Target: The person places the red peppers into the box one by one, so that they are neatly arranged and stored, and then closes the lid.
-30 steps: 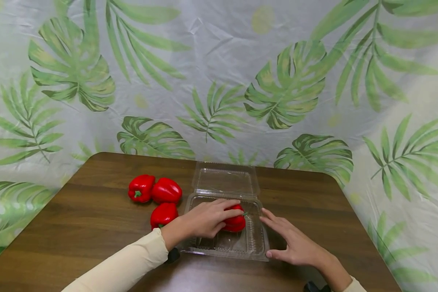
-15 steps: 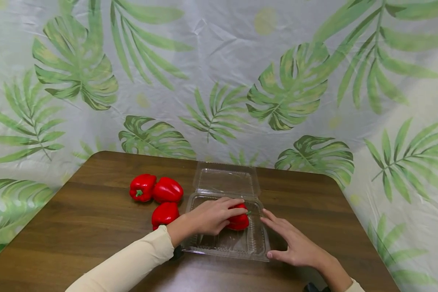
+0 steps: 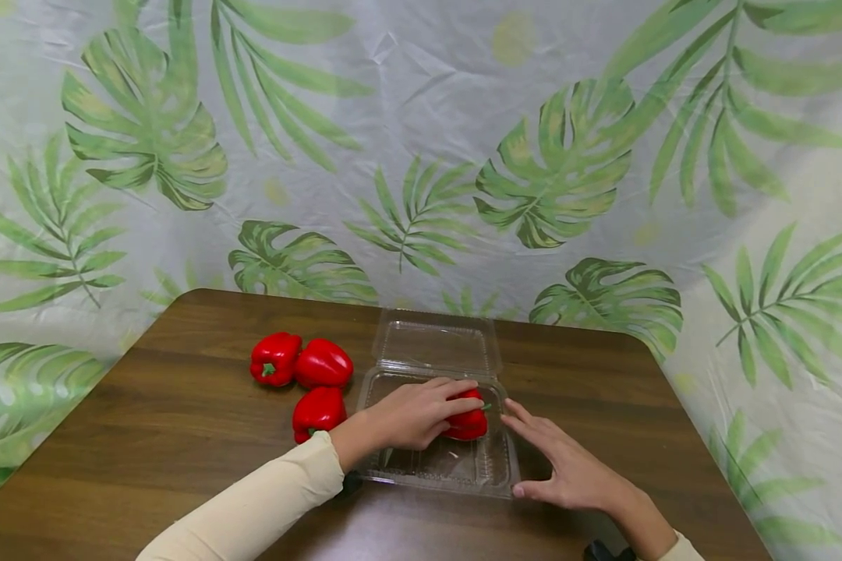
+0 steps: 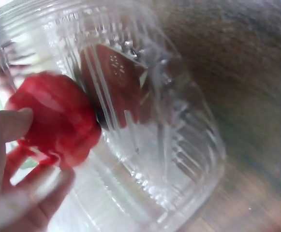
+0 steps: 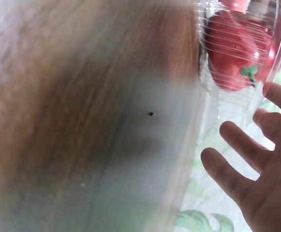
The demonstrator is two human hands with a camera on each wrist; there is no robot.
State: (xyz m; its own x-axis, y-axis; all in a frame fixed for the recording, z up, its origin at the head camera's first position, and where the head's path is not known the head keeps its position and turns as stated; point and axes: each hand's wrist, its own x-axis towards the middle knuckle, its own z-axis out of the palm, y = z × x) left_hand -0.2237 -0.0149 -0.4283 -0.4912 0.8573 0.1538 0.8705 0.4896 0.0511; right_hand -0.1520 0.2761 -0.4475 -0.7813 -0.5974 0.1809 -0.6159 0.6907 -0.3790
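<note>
Nearest of all came the pale sleeve [image 3: 252, 499], slanting in from the lower left, while across from it the right hand [image 3: 564, 463] stood just beside the container's right edge — fingers spread wide and holding nothing, though whether the tips touched the plastic could not be told. Over the tray, the left hand [image 3: 414, 414] had the action: its fingers curled round a red bell pepper [image 3: 468, 425], thumb on one side, the pepper in the right half of the clear plastic container [image 3: 456, 466], green stem toward the right rim. To the left, on the brown tabletop [image 3: 182, 436], sat the near pepper [image 3: 320, 411], close by the left forearm; beyond it a pair, the middle pepper [image 3: 324, 364] and the far-left pepper [image 3: 275, 358], side by side. Farther back the clear lid [image 3: 436, 343] lay open — and behind everything hung the leaf-printed cloth [image 3: 421, 117].
</note>
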